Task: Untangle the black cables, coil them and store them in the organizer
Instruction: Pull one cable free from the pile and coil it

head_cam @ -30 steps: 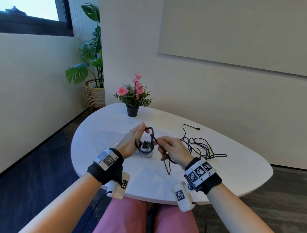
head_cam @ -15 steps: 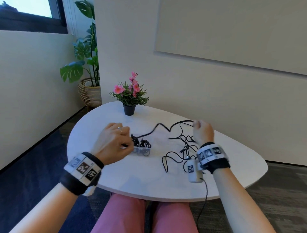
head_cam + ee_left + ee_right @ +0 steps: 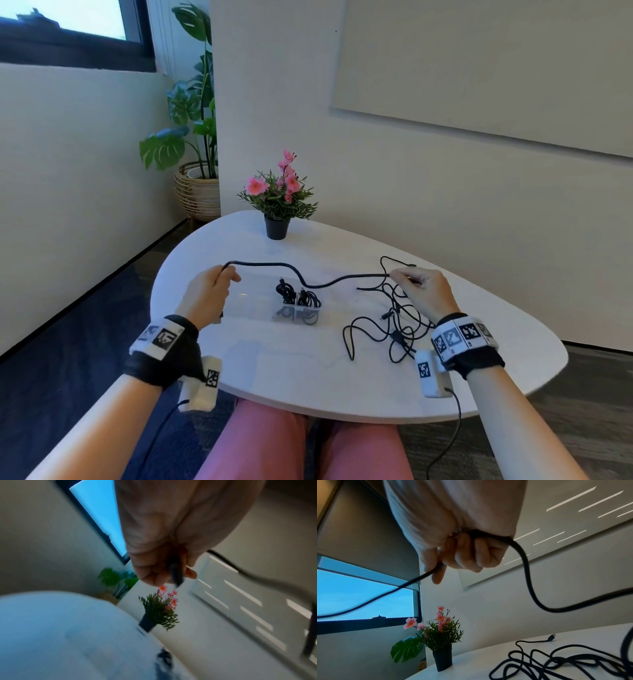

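A black cable stretches above the white table between my two hands. My left hand grips its plug end at the left. My right hand has its fingers curled round the cable at the right. A loose tangle of black cables lies on the table under and in front of the right hand. A clear organizer stands at the table's middle with two coiled black cables in its compartments.
A small black pot of pink flowers stands at the table's far edge. A large potted plant in a woven basket is on the floor by the left wall. My legs in pink trousers are under the near table edge.
A second ago both hands were together over the organizer with a coil. They have since spread apart, left hand to the left, right hand to the right, drawing one cable out between them.
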`<action>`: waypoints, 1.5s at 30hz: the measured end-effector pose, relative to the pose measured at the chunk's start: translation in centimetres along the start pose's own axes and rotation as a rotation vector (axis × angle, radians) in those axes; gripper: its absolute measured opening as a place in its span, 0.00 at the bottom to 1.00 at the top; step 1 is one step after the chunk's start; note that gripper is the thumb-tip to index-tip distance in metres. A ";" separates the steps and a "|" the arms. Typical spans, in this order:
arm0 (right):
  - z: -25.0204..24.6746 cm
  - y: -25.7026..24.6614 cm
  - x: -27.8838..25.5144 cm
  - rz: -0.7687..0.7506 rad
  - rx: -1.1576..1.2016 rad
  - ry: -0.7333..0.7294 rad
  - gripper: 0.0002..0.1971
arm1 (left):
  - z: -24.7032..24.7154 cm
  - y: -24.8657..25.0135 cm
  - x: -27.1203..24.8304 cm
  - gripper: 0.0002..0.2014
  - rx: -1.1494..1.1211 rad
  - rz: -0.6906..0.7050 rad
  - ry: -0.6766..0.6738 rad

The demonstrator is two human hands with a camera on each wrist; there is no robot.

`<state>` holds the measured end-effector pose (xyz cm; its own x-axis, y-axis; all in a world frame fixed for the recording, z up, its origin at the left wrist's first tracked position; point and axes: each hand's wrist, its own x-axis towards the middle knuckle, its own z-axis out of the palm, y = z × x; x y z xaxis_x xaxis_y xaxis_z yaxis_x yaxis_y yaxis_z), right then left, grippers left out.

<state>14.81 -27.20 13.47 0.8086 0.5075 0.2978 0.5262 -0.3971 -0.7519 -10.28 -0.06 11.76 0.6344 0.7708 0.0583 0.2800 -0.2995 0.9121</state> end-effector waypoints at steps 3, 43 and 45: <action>0.1 0.9 -0.2 0.023 0.005 0.010 0.06 | 0.1 1.2 -0.3 0.14 -0.627 -0.129 -0.152; -2.0 -5.5 -0.8 -0.204 0.405 0.005 0.03 | 3.9 5.7 -2.3 0.15 0.022 0.321 -0.501; -1.4 -5.7 -1.3 -0.197 0.433 0.017 0.04 | 4.3 6.0 -2.9 0.16 -0.369 0.216 -0.534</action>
<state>11.15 -26.72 18.18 0.7106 0.5268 0.4664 0.5146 0.0628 -0.8551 -7.35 -6.52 15.36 0.9434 0.3038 0.1329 -0.0969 -0.1308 0.9867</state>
